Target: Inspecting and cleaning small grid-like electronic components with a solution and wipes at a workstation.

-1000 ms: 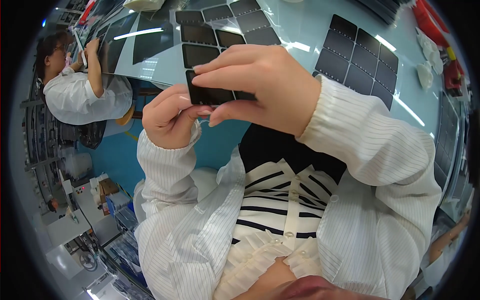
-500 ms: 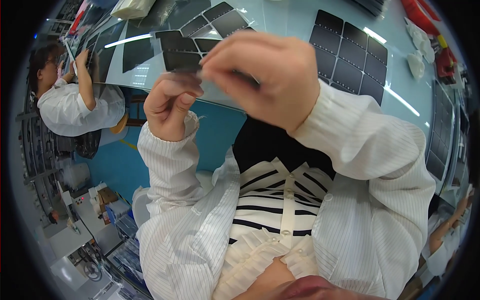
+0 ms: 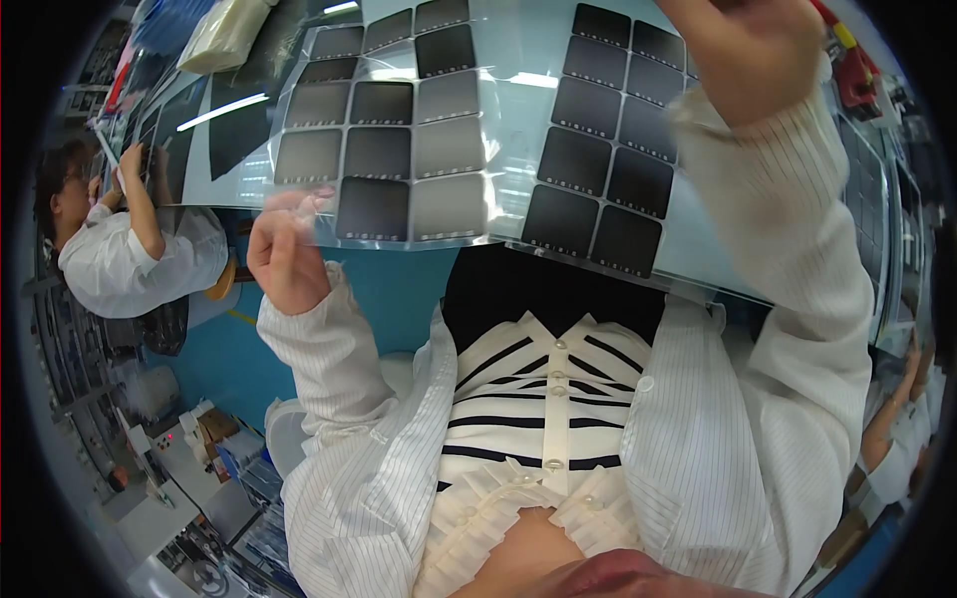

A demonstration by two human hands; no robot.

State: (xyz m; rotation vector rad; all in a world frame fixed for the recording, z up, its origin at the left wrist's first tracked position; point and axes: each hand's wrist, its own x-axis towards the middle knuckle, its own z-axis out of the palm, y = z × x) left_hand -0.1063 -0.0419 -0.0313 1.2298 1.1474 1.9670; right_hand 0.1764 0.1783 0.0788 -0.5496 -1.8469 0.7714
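My left hand (image 3: 287, 254) is raised at the left and pinches the lower corner of a clear plastic film (image 3: 454, 149). The film hangs in front of a grid of dark square panels (image 3: 374, 154) and makes them look grey. A second grid of dark square panels (image 3: 608, 169) lies uncovered on the light blue table (image 3: 518, 120). My right hand (image 3: 753, 55) is high at the upper right, fingers curled, partly cut off by the frame edge. Whether it grips anything is hidden.
A co-worker in a white coat (image 3: 130, 249) leans over the table at the far left. A beige bag (image 3: 224, 35) lies at the table's upper left, a red object (image 3: 857, 80) at the upper right. Boxes and equipment (image 3: 189, 448) stand on the floor at the lower left.
Both hands were together at a small dark panel. They have moved apart, the right hand up and to the right, and the clear film now hangs from my left hand.
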